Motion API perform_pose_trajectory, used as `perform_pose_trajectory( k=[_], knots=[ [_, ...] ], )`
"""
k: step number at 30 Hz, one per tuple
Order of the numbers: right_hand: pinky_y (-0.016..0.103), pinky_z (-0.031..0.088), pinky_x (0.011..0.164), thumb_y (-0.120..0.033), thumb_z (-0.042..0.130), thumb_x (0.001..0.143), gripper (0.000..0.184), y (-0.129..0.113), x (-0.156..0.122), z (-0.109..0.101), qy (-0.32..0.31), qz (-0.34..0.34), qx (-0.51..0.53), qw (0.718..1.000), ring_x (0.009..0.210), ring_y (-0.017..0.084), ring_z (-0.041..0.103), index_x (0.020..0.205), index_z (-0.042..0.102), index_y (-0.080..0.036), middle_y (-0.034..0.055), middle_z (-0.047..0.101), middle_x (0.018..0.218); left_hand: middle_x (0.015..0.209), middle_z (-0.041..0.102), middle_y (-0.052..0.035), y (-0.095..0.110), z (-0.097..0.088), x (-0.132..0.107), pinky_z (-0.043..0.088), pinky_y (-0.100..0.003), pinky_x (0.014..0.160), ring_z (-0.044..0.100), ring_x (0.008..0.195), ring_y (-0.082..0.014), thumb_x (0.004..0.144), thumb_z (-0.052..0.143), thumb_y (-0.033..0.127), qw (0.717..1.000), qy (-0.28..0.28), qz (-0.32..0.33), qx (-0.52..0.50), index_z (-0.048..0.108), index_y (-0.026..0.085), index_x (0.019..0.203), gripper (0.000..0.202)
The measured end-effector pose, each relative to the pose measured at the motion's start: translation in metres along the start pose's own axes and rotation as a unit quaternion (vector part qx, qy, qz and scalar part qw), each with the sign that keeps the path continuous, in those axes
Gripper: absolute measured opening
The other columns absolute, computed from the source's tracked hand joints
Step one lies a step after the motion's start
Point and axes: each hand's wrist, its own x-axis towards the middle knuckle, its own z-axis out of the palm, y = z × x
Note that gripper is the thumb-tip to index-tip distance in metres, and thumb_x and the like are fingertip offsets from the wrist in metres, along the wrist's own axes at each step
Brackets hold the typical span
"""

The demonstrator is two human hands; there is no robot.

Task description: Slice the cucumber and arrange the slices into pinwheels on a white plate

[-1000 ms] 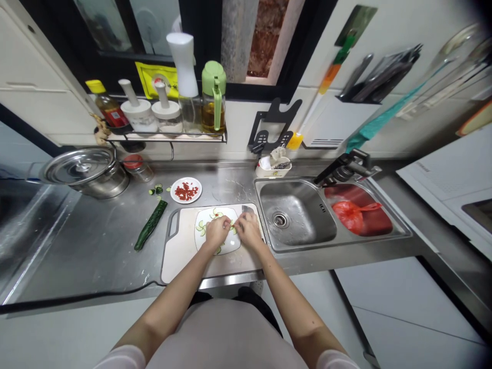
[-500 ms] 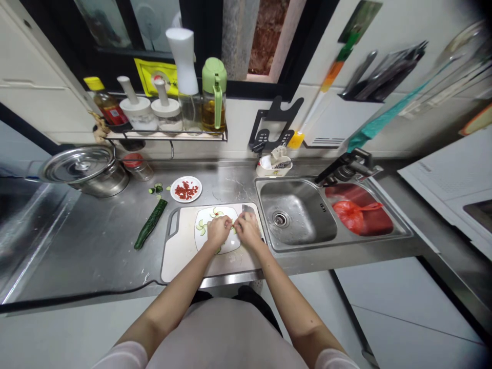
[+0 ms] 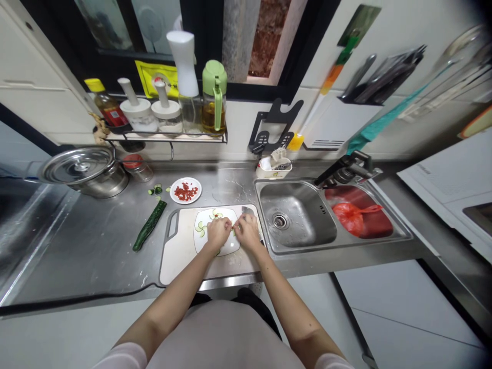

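Observation:
A white plate with cucumber slices on it lies on a pale cutting board. Both my hands hover over the plate, fingertips meeting at its far right. My left hand is closed in a pinch, and so is my right hand; between them is what looks like a small cucumber slice. A knife blade shows just beyond my right hand on the board. A half cucumber lies on the steel counter to the left of the board.
A small dish of red bits and cucumber ends sit behind the board. A lidded steel pot stands far left. The sink is right of the board, with a red bag in its second basin. Bottles fill a shelf.
Hardly anything differs; my hands stay pinched together over the plate, with only a slight shift of the view.

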Motion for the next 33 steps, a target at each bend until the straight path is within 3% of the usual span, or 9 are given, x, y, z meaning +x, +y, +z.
perform_pose_trajectory(
  k=[9,33],
  knots=[
    [0.039,0.035,0.095,-0.023,0.056,0.084,0.008,0.0015,-0.0005,0.0047,0.014,0.019,-0.018,1.0,0.108,0.025,0.039,0.081,0.063,-0.021,0.0084,0.053,0.109,0.091,0.071,-0.0036,0.0026,0.0015,0.0007,0.035,-0.033,0.084,0.059,0.099,-0.0214,0.085,0.054,0.024,1.0,0.001,-0.005,0.002,0.068,0.023,0.09,0.015],
    [0.043,0.038,0.091,-0.023,0.051,0.083,0.013,0.0025,0.0084,0.0024,0.032,-0.023,-0.023,0.999,0.105,0.028,0.041,0.078,0.062,-0.021,0.0105,0.053,0.106,0.094,0.071,-0.0038,0.0072,0.0,0.0026,0.035,-0.035,0.088,0.059,0.101,-0.0222,0.084,0.054,0.023,1.0,0.007,-0.006,-0.003,0.068,0.024,0.09,0.015]
  ],
)
